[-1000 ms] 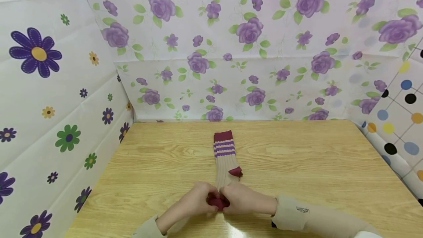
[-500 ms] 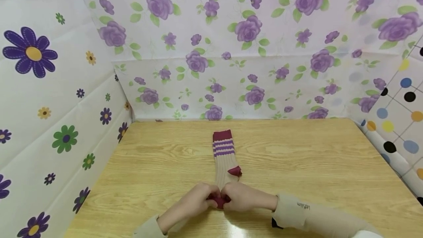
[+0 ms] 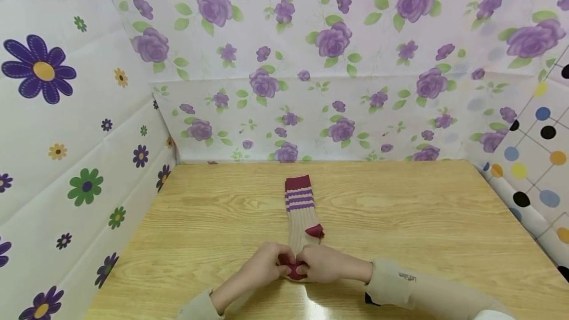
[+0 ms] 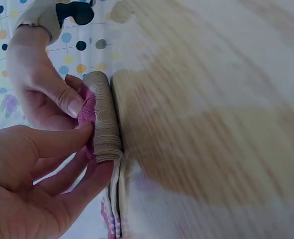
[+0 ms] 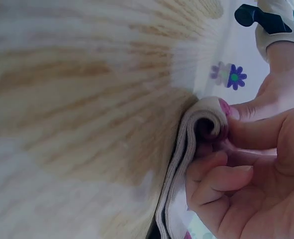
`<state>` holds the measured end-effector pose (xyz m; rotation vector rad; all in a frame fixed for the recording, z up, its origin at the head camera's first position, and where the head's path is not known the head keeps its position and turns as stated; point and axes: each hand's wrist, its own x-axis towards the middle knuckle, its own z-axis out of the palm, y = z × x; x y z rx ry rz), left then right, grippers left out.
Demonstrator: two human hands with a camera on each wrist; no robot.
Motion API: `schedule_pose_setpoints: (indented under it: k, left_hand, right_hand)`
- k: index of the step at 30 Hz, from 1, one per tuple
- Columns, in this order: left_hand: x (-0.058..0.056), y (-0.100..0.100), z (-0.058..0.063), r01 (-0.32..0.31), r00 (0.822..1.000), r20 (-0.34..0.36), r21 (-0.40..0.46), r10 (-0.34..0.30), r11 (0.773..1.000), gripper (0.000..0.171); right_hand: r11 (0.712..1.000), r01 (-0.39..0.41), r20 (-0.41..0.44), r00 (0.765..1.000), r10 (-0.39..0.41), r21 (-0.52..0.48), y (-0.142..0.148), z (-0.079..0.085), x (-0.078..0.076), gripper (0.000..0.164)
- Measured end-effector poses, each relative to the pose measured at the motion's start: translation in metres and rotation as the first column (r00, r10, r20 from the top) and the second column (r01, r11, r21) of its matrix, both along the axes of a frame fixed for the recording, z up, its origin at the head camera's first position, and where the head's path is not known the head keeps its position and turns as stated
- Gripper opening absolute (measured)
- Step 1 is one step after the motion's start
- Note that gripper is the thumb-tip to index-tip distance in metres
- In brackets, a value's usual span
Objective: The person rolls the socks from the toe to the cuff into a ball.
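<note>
A pair of beige ribbed socks, one stacked on the other, lies lengthwise on the table. The cuffs and heels are maroon, with purple stripes below the cuffs. At the near end the toes are curled over into a roll, whose spiral edge shows in the right wrist view. My left hand pinches the left side of this roll, thumb on the maroon part. From the other side my right hand pinches it likewise, close to the left. The fingers partly hide the maroon toe in the head view.
The wooden table stretches out around the socks. Patterned cloth stands on its sides: purple roses at the back, daisies at the left, dots at the right. Dark devices are strapped to the wrists.
The fingers have shifted slightly on the toe end, and a beige edge now shows below the maroon. The cuff end has stayed flat. The head view has shifted a little.
</note>
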<state>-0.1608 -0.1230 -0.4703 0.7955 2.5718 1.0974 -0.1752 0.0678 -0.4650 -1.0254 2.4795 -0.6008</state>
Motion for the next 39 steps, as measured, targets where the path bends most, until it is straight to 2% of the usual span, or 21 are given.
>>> schedule_pose_setpoints:
  k: [3,6,12,16,20,23,27,30,34,39]
  left_hand:
    - [0.001,0.001,0.0,-0.005,1.0,-0.024,0.002,0.005,1.0,0.014]
    - [-0.001,0.002,-0.001,-0.006,0.999,-0.033,0.009,0.007,1.0,0.015]
    - [-0.005,0.004,-0.003,-0.047,0.999,0.018,0.033,0.046,0.998,0.013]
    - [-0.008,0.003,-0.006,-0.067,0.998,0.022,0.041,0.066,0.997,0.014]
    - [-0.01,0.002,-0.008,-0.074,0.997,0.016,0.038,0.073,0.997,0.015]
    - [-0.01,0.001,-0.009,-0.086,0.996,0.028,0.038,0.085,0.996,0.014]
    - [-0.01,-0.002,-0.008,-0.108,0.993,0.038,0.025,0.107,0.994,0.013]
    - [-0.01,-0.004,-0.008,-0.105,0.994,0.036,0.014,0.104,0.994,0.014]
    - [-0.009,-0.007,-0.007,-0.042,0.999,-0.005,0.0,0.042,0.999,0.009]
    - [-0.007,-0.008,-0.004,0.031,0.997,-0.068,-0.036,-0.033,0.999,0.003]
  right_hand:
    - [0.999,0.04,0.001,0.999,-0.04,-0.026,0.001,-0.001,-0.002,0.014]
    - [0.996,0.063,-0.053,0.996,-0.067,-0.07,0.001,-0.001,-0.003,0.014]
    - [0.994,-0.004,-0.198,0.98,-0.018,-0.112,-0.002,0.002,0.0,0.012]
    - [0.997,-0.055,-0.3,0.953,0.037,-0.051,-0.004,0.005,0.007,0.012]
    - [0.997,-0.072,-0.315,0.946,0.077,0.029,-0.004,0.006,0.011,0.019]
    - [0.991,-0.084,-0.326,0.939,0.114,0.106,-0.006,0.007,0.013,0.035]
    - [0.977,-0.094,-0.407,0.898,0.167,0.193,-0.011,0.004,0.012,0.045]
    - [0.978,-0.102,-0.457,0.872,0.176,0.182,-0.013,0.002,0.01,0.032]
    - [0.986,-0.134,-0.444,0.881,0.163,0.096,-0.01,0.002,0.008,0.023]
    - [0.989,-0.146,-0.346,0.927,0.142,0.015,-0.008,0.0,-0.001,0.025]
